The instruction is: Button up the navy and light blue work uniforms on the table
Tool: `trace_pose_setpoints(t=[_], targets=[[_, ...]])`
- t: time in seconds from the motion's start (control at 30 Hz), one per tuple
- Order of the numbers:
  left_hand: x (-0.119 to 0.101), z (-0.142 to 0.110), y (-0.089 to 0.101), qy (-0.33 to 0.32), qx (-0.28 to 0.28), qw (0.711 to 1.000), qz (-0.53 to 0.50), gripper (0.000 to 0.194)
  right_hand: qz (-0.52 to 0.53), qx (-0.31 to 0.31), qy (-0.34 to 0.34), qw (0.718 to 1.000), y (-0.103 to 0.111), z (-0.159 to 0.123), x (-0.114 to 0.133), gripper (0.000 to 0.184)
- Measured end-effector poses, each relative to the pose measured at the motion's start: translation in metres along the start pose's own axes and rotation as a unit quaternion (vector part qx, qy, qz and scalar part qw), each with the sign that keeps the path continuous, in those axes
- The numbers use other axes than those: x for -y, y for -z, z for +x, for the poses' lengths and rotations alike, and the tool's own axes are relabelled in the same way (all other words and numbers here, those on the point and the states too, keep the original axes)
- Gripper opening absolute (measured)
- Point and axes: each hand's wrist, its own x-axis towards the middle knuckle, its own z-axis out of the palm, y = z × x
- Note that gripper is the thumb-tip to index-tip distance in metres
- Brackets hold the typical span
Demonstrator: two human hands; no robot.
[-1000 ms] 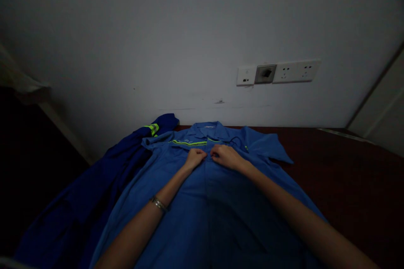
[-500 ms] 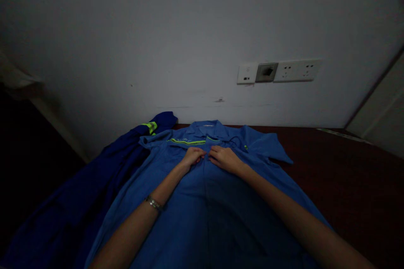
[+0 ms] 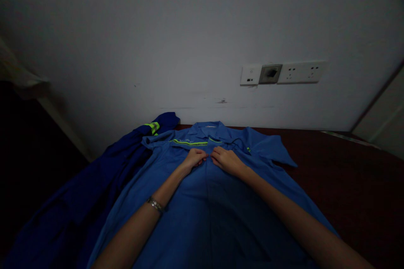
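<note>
A blue short-sleeved work shirt [image 3: 186, 193] lies spread out, front up, its collar toward the wall and a yellow-green stripe across the chest. Just below that stripe, at the front seam, my left hand [image 3: 195, 158] pinches the shirt's front edge with closed fingers. My right hand [image 3: 227, 160] meets it from the other side, fingers bent and pressed together on the same placket. The fingertips almost touch. Whatever small fastening lies between them is too dark and small to make out. A metal bracelet [image 3: 155, 204] circles my left wrist.
A darker blue garment [image 3: 104, 176] with a reflective band lies along the left, partly under the shirt. Dark reddish table surface [image 3: 331, 168] shows at right. A pale wall stands behind, carrying a row of sockets [image 3: 284, 73].
The view has shifted slightly, so everything sits a little farther right. Both hands stay at the same place on the shirt front, with hardly any finger movement.
</note>
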Motion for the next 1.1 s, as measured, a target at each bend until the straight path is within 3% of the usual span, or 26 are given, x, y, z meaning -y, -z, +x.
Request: trace_pose_setpoints(t=[0.43,0.87,1.1], targets=[[-0.014,-0.001,-0.008,0.049,-0.036,0.998,0.011,0.022,0.003,-0.010,0.008,1.000,-0.007,0.000,-0.002,0.028],[-0.010,0.001,-0.009,0.035,-0.071,0.996,-0.043,0.022,0.012,-0.015,0.019,1.000,-0.002,0.000,-0.004,0.025],[-0.010,-0.004,-0.007,-0.005,-0.050,0.996,-0.071,0.033,0.023,-0.003,0.015,1.000,0.001,0.000,-0.003,0.027]])
